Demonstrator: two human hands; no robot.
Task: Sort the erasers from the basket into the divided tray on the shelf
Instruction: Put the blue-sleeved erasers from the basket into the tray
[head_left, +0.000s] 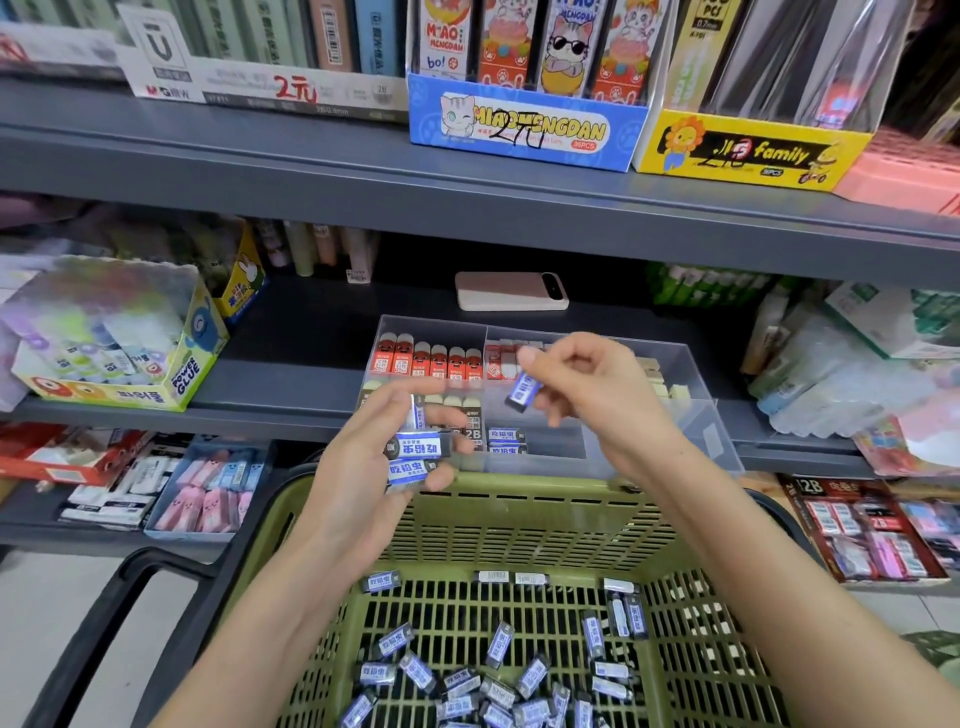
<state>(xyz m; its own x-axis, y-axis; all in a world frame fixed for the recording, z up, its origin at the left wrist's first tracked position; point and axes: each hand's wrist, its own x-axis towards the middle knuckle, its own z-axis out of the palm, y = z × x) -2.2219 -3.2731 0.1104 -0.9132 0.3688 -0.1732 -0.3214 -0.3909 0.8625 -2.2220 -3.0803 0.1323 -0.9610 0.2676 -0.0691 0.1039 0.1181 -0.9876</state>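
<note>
Basket (519, 512) first: olive-green moulded plastic, slotted lattice on the walls and floor, black handle hanging off the side. Loose erasers (498, 675) are scattered over the bottom, little rectangular blocks in glossy blue-and-white paper sleeves with dark ends poking out.

Up on the grey metal shelf (291, 379) sits the tray (701, 431). It's clear hard plastic with see-through dividers. Red-sleeved erasers (426, 358) stand in a neat row in the back-left compartment, and two blue-sleeved ones (506, 441) lie in a front compartment. A pinkish flat device (511, 291) rests just behind the tray.

The left hand (358, 462) is over the far rim of the basket. Its thumb and fingers are curled round a small stack (418, 452) of the blue erasers, thumb across the top and fingertips wrapping up from below.

The right hand (592, 395) hovers above the tray and pinches a single eraser (523, 391) between thumb tip and curled fingers. That eraser hangs tilted below the thumb, its lower end free, not touching the tray.
</note>
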